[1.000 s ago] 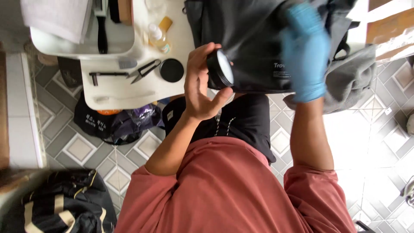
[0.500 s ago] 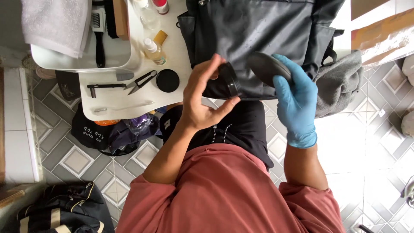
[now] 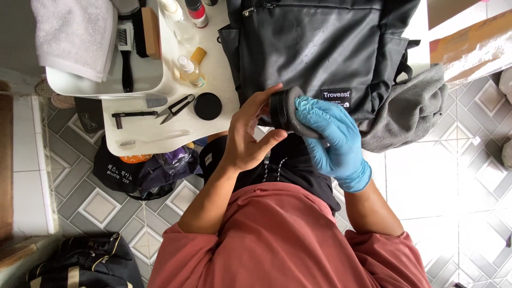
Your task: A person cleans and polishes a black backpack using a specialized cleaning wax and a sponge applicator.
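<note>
Round black tin, bare left hand gripping it.
Gloved right hand, at 3 o'clock, presses grey cloth in; keep tin steady.

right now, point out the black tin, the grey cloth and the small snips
black tin (image 3: 278, 111), head view, its ribbed side wall
grey cloth (image 3: 410, 109), head view, its bunched middle
small snips (image 3: 176, 108), head view, where the blades cross

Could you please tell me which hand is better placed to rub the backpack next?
Right: the gloved right hand holds the grey cloth beside the black backpack; the left hand is occupied holding the black tin.
</note>
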